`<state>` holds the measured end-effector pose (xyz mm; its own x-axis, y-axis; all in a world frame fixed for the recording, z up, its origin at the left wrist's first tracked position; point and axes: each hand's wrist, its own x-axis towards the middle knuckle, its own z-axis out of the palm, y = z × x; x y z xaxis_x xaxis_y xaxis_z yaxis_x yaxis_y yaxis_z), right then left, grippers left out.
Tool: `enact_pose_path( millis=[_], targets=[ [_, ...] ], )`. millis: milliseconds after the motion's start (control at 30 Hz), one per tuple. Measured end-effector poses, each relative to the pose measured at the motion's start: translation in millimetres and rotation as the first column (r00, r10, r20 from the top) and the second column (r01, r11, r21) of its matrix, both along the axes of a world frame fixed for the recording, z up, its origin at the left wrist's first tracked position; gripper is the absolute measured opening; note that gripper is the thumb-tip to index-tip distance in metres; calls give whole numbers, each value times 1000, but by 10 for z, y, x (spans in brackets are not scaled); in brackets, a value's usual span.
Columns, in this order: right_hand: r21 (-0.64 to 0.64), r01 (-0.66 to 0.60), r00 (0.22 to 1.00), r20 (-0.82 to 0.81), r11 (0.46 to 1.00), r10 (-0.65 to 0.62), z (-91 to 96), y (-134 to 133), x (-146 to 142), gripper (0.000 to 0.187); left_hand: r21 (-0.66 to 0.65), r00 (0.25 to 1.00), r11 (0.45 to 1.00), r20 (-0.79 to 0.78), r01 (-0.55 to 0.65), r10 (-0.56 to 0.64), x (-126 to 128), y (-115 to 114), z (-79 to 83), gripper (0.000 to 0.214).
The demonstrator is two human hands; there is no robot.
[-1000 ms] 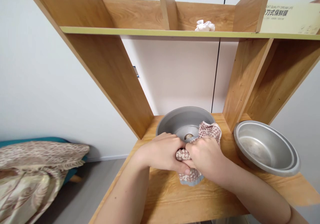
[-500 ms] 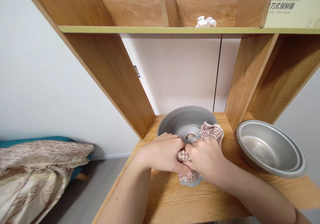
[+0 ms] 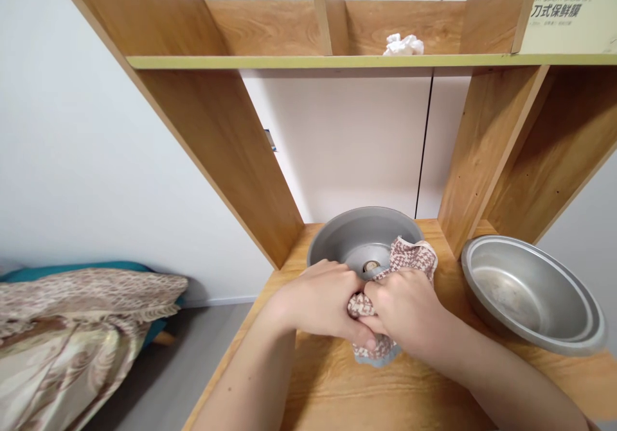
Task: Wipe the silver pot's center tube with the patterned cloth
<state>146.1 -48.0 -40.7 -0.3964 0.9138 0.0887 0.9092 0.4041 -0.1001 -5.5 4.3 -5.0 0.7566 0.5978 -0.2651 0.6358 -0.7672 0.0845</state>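
Observation:
Both of my hands are closed round a brown and white patterned cloth (image 3: 413,254) at the near rim of a grey metal pan (image 3: 337,235). My left hand (image 3: 321,299) grips the cloth from the left and my right hand (image 3: 409,309) from the right, knuckles touching. One end of the cloth sticks up over the pan's right side and another end hangs below my hands onto the wooden shelf top (image 3: 337,386). The pan has a small knob at its centre.
A stack of steel bowls (image 3: 530,293) sits on the shelf top to the right, behind a wooden divider. A crumpled white tissue (image 3: 403,44) and a box with printed text (image 3: 569,23) lie on the upper shelf. Patterned bedding (image 3: 72,328) lies low left.
My hands and the cloth keep the same grip at the pan's rim; only the view has shifted slightly, moving everything a little right and down.

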Motion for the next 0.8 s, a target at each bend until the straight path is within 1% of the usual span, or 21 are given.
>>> enact_pose_path(
  millis=[167,267,433,500,567,667,733,800],
  targets=[
    [-57,4,999,52,998,-1,79,28,93,40,11,999,1000,35,15,-16,-14,21,-30,54],
    [-45,4,998,60,999,-2,37,29,49,39,34,999,999,39,13,-14,-15,20,-36,56],
    [21,8,1000,0,1000,-8,-59,10,-57,32,-17,999,1000,48,16,-15,-16,15,-20,53],
    [10,7,1000,-8,1000,-7,-41,8,-48,31,-14,999,1000,46,9,-9,-19,17,-16,52],
    [-30,9,1000,4,1000,-9,3,15,-9,32,-6,999,1000,49,3,-2,-23,19,-15,53],
    [-68,15,999,38,998,-13,54,36,49,38,-11,997,1000,81,13,-12,-21,20,-16,53],
    [-64,19,998,55,998,-15,48,46,53,40,-10,997,1000,80,13,-13,-15,17,-15,55],
    [-37,9,999,46,999,-7,12,44,23,35,-5,998,1000,57,1,-1,-8,11,-14,57]
  ],
)
